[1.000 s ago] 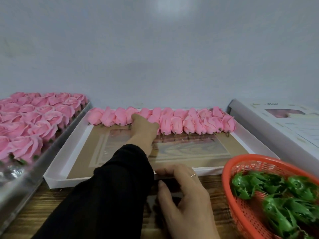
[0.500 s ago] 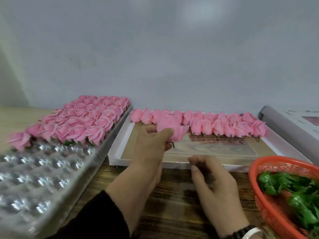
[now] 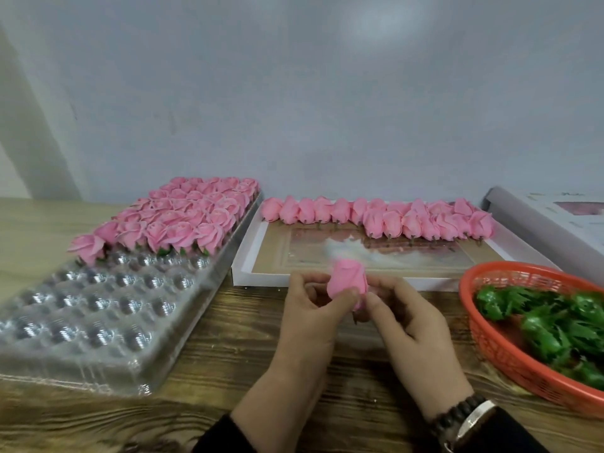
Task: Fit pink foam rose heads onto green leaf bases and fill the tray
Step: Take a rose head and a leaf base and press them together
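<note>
Both hands hold one pink rose head [image 3: 348, 280] above the wooden table [image 3: 228, 354]: the left hand [image 3: 310, 317] pinches it, and the right hand [image 3: 410, 325] curls fingers round its bottom. The clear tray [image 3: 98, 322] sits left, half full of roses. The orange basket [image 3: 490, 341] of green leaf bases [image 3: 549, 325] sits right. The white box [image 3: 248, 256] lies behind.

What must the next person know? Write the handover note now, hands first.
Left hand and right hand both pinch one pink rose head above the table.
Leaf bases lie in the orange basket, right.
Bare rose heads line the white box.
Done: clear tray filled at its far end with roses.
Left: near pockets are empty; whether the held head has a base is hidden.
</note>
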Demonstrator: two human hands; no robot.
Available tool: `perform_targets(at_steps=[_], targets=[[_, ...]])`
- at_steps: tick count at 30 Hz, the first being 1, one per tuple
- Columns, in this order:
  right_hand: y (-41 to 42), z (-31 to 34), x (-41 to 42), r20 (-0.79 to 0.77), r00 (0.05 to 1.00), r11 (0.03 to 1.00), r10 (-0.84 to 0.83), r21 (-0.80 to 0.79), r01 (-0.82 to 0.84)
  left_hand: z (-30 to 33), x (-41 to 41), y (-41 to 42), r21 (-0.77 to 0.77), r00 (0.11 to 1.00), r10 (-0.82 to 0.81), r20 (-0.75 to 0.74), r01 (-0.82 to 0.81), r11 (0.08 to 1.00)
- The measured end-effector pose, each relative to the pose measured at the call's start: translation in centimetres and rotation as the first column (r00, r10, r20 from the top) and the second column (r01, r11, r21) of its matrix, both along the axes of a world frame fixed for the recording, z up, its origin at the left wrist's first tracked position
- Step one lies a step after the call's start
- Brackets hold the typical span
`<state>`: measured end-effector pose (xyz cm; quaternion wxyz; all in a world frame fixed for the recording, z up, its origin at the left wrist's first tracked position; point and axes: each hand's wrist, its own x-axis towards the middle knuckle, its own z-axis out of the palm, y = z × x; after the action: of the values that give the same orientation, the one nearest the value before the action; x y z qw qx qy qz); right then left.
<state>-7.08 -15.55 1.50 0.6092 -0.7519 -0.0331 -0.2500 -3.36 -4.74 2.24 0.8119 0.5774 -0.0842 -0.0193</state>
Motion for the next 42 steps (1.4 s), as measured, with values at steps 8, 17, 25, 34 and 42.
perform_targets(at_steps=[8, 17, 25, 34, 42], targets=[[-0.7, 0.4, -0.3, -0.043, 0.998, 0.996, 0.044, 0.073, -0.041, 0.2, -0.4, -0.2, 0.249, 0.942, -0.056, 0.332, -0.03, 0.968], [-1.2, 0.6, 0.1, -0.06, 0.998, 0.999, -0.032, 0.015, 0.033, -0.2, -0.1, -0.2, 0.455, 0.879, -0.13, 0.459, -0.107, 0.884], [-0.9, 0.8, -0.2, -0.086, 0.994, 0.996, 0.064, -0.055, -0.069, -0.4, -0.1, 0.1, 0.43, 0.944, -0.317, 0.097, 0.247, 0.868], [-0.4, 1.3, -0.5, -0.024, 0.997, 0.962, 0.073, -0.262, -0.076, -0.1, 0.2, 0.0, 0.434, 0.892, -0.452, 0.02, 0.399, 0.807], [-0.3, 1.2, -0.7, 0.129, 0.99, 0.978, -0.051, -0.193, 0.076, 0.1, 0.0, 0.2, 0.407, 0.918, -0.388, 0.088, 0.322, 0.855]])
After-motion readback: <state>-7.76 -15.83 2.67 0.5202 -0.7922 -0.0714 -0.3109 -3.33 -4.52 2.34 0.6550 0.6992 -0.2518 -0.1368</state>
